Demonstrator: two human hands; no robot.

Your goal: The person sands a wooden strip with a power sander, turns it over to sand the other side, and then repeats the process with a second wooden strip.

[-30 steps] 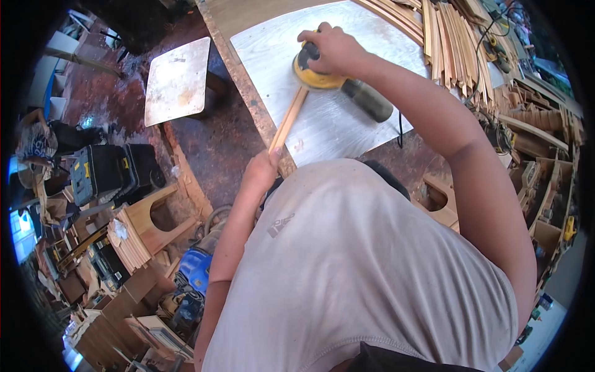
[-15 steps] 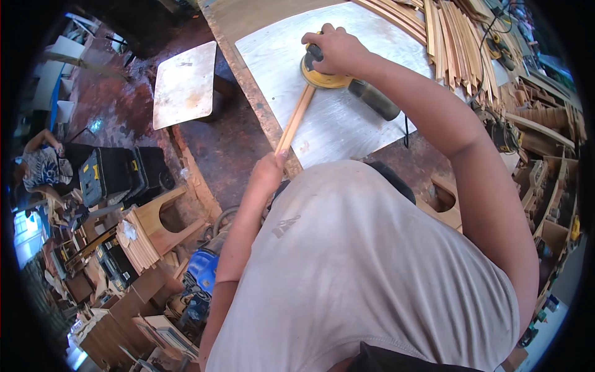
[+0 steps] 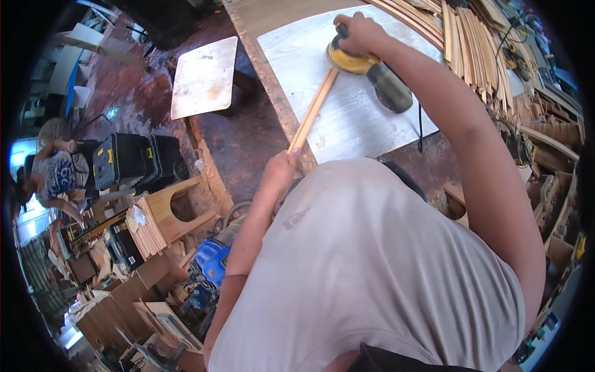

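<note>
The right hand (image 3: 359, 34) grips the sander (image 3: 350, 61) from above, apparently to press its pad onto the wooden strips (image 3: 315, 111). The left hand (image 3: 280, 170) pinches their near end, seemingly to steady them across the surface (image 3: 282, 115), left of the sander's canister (image 3: 390, 90).

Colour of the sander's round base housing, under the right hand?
Yellow, on the sander under the right hand; shows best in the head view.

Workbench (image 3: 273, 93) — pale board (image 3: 365, 127), piled strips (image 3: 474, 56)
</note>
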